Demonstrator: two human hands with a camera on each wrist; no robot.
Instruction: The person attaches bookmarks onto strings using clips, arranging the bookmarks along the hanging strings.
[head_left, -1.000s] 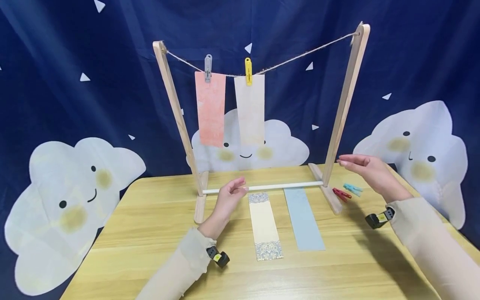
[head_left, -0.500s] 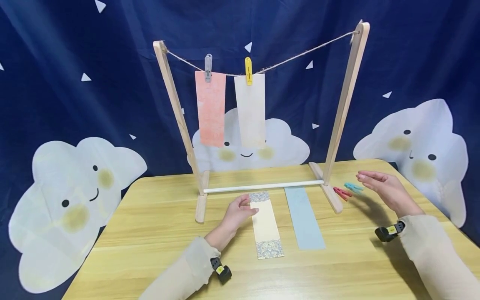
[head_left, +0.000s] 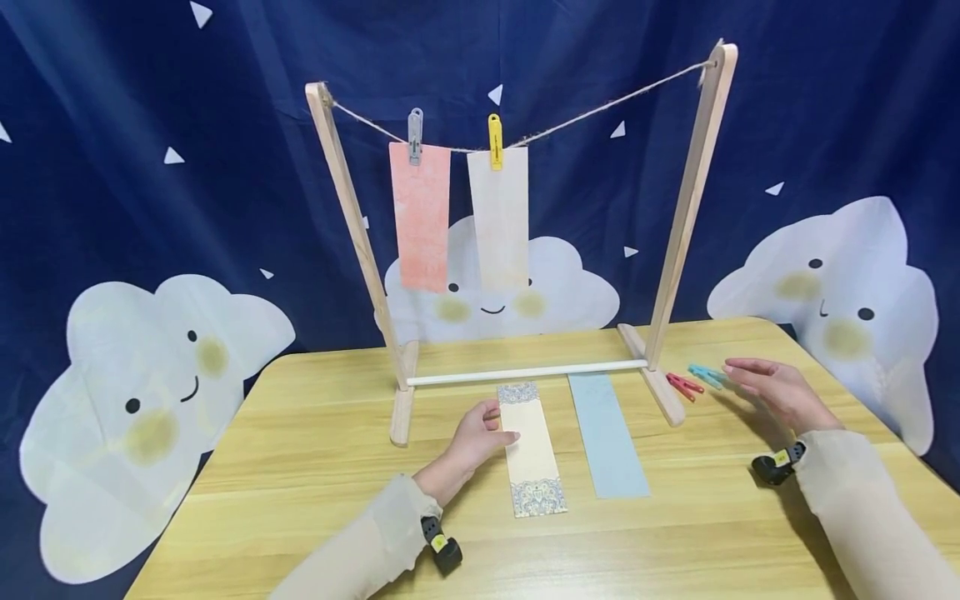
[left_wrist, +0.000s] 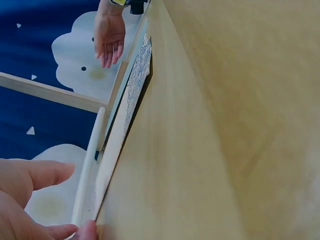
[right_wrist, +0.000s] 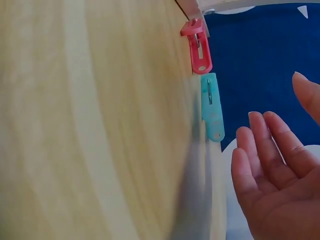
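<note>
Your left hand (head_left: 480,437) is at the left edge of the patterned strip (head_left: 532,446), which lies on the tabletop (head_left: 315,508) in front of the white rod (head_left: 525,374). Its thumb reaches out over the strip, set apart from the fingers, and in the left wrist view fingertips touch the strip's edge; you have no grip closed around it. The strip is cream with blue lacy bands at both ends.

Your right hand (head_left: 780,392) is spread loosely and holds nothing, fingers extended and thumb well apart in the right wrist view. It is just beside the turquoise clothespin (head_left: 707,377), with a gap between them. The red clothespin (head_left: 685,387) lies next to that one, close to the right foot of the wooden frame (head_left: 692,212).

To the right of the patterned strip you have a light blue strip (head_left: 611,442) lying flat. Above, a string (head_left: 615,106) spans the frame's posts. From it hang a pink strip (head_left: 422,229) under a grey clothespin (head_left: 416,137) and a pale strip (head_left: 501,225) under a yellow clothespin (head_left: 495,143).
</note>
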